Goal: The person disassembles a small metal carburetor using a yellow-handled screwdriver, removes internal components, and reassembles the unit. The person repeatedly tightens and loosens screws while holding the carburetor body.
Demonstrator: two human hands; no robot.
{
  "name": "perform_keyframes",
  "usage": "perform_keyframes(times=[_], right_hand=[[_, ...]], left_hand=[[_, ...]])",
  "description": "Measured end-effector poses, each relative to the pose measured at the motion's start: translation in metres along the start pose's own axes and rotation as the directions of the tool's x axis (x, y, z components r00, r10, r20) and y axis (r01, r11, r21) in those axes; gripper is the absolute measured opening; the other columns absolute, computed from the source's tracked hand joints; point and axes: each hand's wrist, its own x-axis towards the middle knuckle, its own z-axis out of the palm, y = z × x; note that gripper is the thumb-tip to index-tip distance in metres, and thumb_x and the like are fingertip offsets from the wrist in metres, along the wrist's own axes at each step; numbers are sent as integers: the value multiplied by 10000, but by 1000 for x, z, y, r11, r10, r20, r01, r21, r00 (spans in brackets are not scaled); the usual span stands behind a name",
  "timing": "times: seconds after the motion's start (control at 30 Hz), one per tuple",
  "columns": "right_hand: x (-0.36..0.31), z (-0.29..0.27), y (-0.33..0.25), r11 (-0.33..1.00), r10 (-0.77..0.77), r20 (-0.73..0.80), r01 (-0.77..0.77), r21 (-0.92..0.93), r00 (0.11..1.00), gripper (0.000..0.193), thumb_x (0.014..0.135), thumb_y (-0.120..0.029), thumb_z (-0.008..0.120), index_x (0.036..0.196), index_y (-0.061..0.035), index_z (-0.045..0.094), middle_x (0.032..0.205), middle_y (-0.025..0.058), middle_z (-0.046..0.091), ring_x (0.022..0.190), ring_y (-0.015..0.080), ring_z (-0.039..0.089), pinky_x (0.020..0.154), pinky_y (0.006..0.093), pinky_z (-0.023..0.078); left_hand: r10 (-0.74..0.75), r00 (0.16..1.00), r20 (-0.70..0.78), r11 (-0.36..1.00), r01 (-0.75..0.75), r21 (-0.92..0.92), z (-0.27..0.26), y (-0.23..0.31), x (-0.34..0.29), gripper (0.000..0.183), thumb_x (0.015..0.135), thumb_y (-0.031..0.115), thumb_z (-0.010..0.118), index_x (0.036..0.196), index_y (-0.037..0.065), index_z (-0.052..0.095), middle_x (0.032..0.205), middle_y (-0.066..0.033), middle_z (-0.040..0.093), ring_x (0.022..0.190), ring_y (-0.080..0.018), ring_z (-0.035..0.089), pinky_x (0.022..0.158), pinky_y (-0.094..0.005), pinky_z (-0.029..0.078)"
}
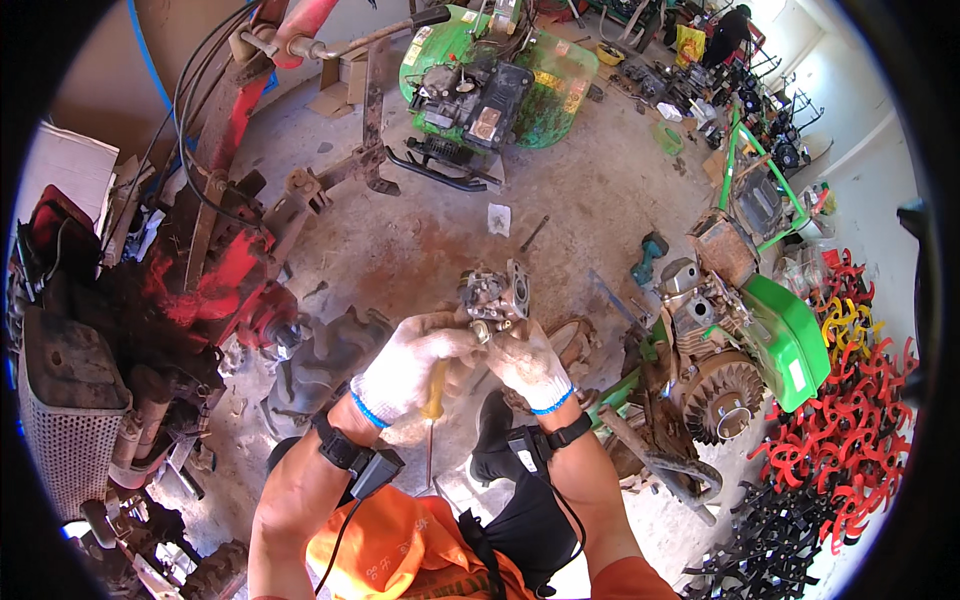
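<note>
A small metal carburetor (497, 291) is held up in front of me, over the concrete floor. My right hand (530, 366), in a white work glove with a blue cuff, is closed around its lower side. From the other side my left hand (412, 366), gloved alike, reaches its fingertips to a small brass-coloured part (482, 331) at the carburetor's underside. Tucked in the left hand's curled fingers is a screwdriver (434, 393) with a yellow handle, its shaft pointing down toward my lap. The fingers hide much of the carburetor's lower side.
An opened engine (705, 350) with a finned flywheel and green cover stands at right. Red and black tiller blades (835, 440) lie piled beyond it. A green machine (495, 90) stands ahead, a red one (205, 280) at left. A teal power tool (649, 256) lies on the floor.
</note>
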Motion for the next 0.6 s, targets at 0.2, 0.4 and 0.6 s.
perform_keyframes(times=[0.2, 0.4, 0.6], right_hand=[[-2, 4, -4, 995, -94, 2, 94, -17, 996, 675, 971, -87, 805, 1576, 15, 525, 1447, 233, 694, 1260, 335, 732, 1047, 464, 628], [-1, 1, -4, 977, -202, -51, 205, 62, 978, 567, 999, -126, 815, 1488, 36, 579, 1376, 204, 729, 1188, 286, 718, 1071, 435, 582], [-6, -11, -2, 947, -199, 51, 179, 267, 979, 490, 1033, -85, 767, 1467, 33, 571, 1398, 237, 705, 1317, 408, 706, 1237, 550, 511]], left_hand=[[26, 997, -66, 1000, -27, -3, 9, 1, 8, 279, 1023, 130, 737, 1250, -17, 668, 922, -93, 733, 648, -156, 678, 575, -301, 546], [113, 990, -88, 983, -98, 156, -7, -8, 14, 435, 1129, 403, 685, 1271, -8, 682, 960, -73, 757, 683, -105, 683, 615, -252, 587], [155, 896, -416, 921, 22, 390, -93, -68, 78, 311, 1133, 298, 662, 1128, -7, 720, 827, -27, 669, 628, -114, 604, 559, -296, 490]])
